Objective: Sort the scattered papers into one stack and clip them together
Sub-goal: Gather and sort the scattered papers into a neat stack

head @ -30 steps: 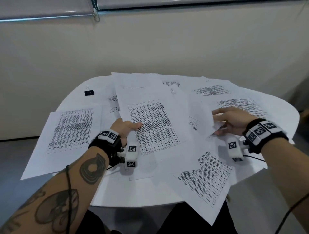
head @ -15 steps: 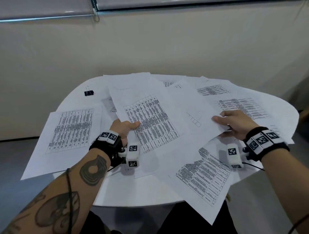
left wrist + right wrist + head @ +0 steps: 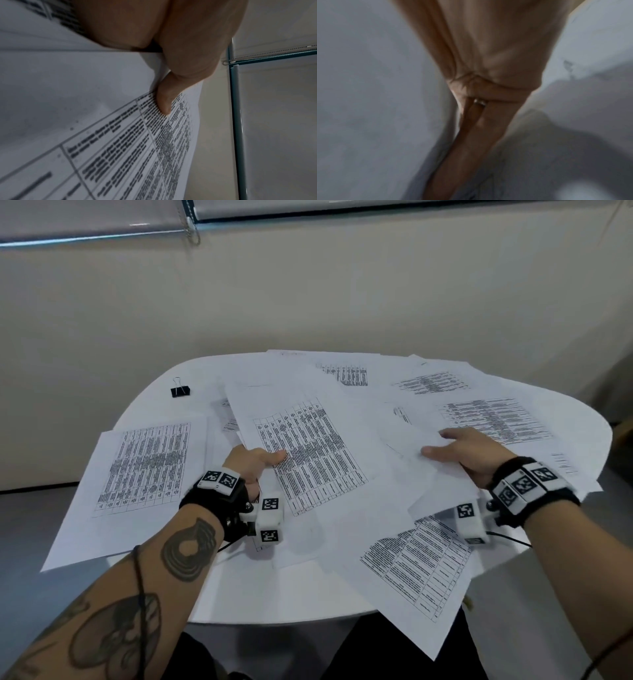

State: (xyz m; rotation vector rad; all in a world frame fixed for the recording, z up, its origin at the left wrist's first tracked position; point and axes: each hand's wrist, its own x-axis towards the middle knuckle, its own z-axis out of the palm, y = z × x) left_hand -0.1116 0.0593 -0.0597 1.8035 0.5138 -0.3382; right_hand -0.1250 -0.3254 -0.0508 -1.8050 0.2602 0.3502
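While the left hand (image 3: pixel 251 462) keeps its pinch on the gathered sheets (image 3: pixel 308 453), thumb laid across the printed table on top and the other fingers tucked beneath the edge, that bundle has swung further clockwise than half a second ago and now lies tilted across the middle of the white table (image 3: pixel 274 601). The right hand (image 3: pixel 469 455) has drawn a blank-faced sheet (image 3: pixel 421 474) nearer the bundle; its thumb rests on top of the page and its fingers lie long and nearly straight along it, as the right wrist view, though blurred, also shows, so it pinches the page flat rather than curling round it. A printed sheet (image 3: pixel 147 470) at the left still overhangs the table edge, another (image 3: pixel 418 580) hangs over the near edge, and more lie at the far right. The black binder clip (image 3: pixel 180 391) sits unmoved at the far left, well apart from both hands.
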